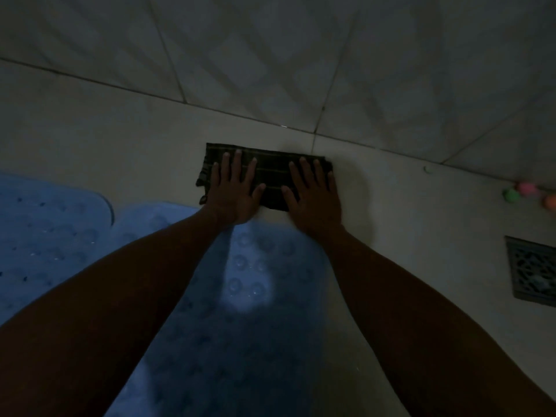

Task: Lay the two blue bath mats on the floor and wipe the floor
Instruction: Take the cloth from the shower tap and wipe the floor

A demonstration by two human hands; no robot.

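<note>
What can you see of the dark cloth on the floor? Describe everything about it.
The dark cloth is a folded rectangle, seemingly woven fabric with thin pale stripes along its length. It lies flat on the pale floor near the tiled wall, just beyond the nearer blue bath mat. The left hand and right hand press on it with fingers spread.

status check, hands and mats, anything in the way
Left hand and right hand flat on dark cloth, pressing it to floor. Both blue mats down. Floor drain off right, clear.
</note>
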